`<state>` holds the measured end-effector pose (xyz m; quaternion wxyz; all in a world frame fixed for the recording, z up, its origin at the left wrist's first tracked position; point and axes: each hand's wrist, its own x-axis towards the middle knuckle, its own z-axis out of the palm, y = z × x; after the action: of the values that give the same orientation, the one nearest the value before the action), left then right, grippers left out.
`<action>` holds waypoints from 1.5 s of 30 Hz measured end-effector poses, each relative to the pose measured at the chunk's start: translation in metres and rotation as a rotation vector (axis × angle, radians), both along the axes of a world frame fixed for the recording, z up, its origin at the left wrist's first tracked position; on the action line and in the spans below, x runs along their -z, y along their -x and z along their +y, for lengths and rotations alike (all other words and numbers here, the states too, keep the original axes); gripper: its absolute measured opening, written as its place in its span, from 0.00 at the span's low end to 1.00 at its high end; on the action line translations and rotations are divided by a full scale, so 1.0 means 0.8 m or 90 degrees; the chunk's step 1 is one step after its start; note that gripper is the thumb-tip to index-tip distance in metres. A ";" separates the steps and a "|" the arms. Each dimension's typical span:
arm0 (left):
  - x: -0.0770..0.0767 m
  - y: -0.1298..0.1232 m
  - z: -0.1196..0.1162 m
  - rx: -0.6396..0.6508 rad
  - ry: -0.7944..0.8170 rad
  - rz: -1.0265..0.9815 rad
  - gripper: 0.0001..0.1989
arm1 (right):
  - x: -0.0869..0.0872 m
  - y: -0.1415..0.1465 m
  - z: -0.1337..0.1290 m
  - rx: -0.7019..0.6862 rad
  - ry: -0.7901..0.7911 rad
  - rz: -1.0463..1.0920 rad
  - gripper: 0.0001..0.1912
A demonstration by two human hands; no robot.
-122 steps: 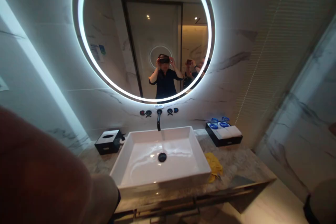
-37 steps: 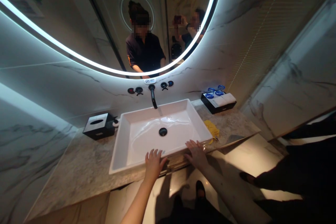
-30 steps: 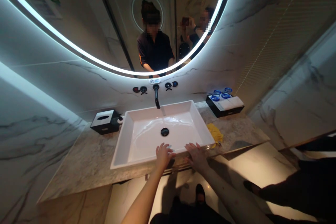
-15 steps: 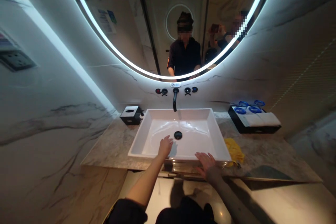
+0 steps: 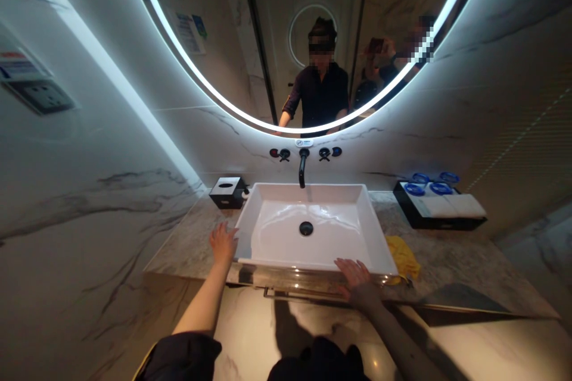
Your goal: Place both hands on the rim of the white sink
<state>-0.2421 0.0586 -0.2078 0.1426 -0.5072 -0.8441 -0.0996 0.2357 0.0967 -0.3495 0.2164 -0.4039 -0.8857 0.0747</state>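
A black tissue box [image 5: 229,191] is sitting left on the marble counter [image 5: 187,250]. A yellow cloth [image 5: 403,256] is lying right. A black tray [image 5: 440,209] is holding white towels [image 5: 451,206] and blue-lidded cups [image 5: 414,189]. A lit round mirror [image 5: 250,41] is hanging above a black faucet [image 5: 302,166].

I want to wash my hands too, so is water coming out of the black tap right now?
No, the black tap shows no stream below it, and the white sink under it lies still around its dark drain.
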 end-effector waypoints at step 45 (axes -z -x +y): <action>0.038 -0.098 0.026 0.055 0.118 -0.306 0.22 | -0.048 0.019 -0.012 0.083 0.126 0.003 0.36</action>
<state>-0.1636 0.0798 -0.2386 -0.1134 -0.5157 -0.8367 -0.1456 0.2206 0.0871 -0.3114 0.1818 -0.4796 -0.8455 0.1483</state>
